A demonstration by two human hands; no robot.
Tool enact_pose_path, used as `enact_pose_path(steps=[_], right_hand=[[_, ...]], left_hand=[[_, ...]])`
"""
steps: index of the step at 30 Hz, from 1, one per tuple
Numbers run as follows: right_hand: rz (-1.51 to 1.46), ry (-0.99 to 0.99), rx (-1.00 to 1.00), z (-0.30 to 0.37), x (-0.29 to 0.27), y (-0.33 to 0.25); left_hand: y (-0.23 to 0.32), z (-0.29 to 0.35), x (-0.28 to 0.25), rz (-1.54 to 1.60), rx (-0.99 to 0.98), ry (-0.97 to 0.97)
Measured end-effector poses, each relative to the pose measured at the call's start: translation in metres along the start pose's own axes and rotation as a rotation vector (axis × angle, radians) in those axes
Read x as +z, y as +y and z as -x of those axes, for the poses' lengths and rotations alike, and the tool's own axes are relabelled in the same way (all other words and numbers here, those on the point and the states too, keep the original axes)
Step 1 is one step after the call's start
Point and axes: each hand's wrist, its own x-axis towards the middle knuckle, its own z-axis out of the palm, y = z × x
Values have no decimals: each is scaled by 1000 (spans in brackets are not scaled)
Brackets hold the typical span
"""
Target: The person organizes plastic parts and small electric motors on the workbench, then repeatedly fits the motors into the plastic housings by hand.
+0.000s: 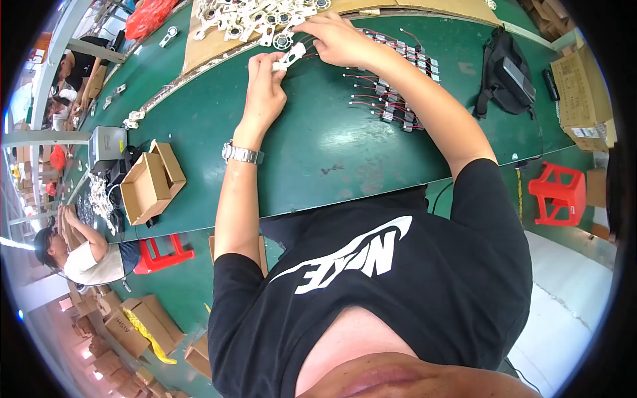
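Observation:
My left hand (264, 89) is closed around one end of a white plastic housing (290, 58), long and narrow with an opening in its side. My right hand (342, 43) reaches in from the right, fingers bent, beside the housing's far end. Thin red wires run between the two hands; what the right fingertips grip is too small to make out. Past both hands lies a heap of similar white plastic parts (233, 26), some with dark round insides. Under and beside my right forearm, small silver and black motors (391, 106) lie in rows, their red and black leads pointing left.
The green table (312, 159) carries an open cardboard box (149, 186) at left and a black bag (507, 76) at right. A brown board (199, 50) lies under the heap. Red stools (561, 194) stand beside the table. A co-worker (83, 252) sits at far left.

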Motion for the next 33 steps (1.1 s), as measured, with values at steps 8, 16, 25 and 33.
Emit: enact_pose_path(steps=[8, 16, 25, 33], right_hand=[[-144, -110, -29, 23, 1, 3], [-277, 248, 22, 17, -25, 45], [-392, 253, 207, 23, -61, 48], [-332, 251, 173, 31, -100, 18]], left_hand=[[-2, -4, 0, 221, -42, 55], [-8, -102, -38, 36, 71, 333], [-13, -91, 10, -609, 63, -38], [-23, -140, -22, -430, 81, -137]])
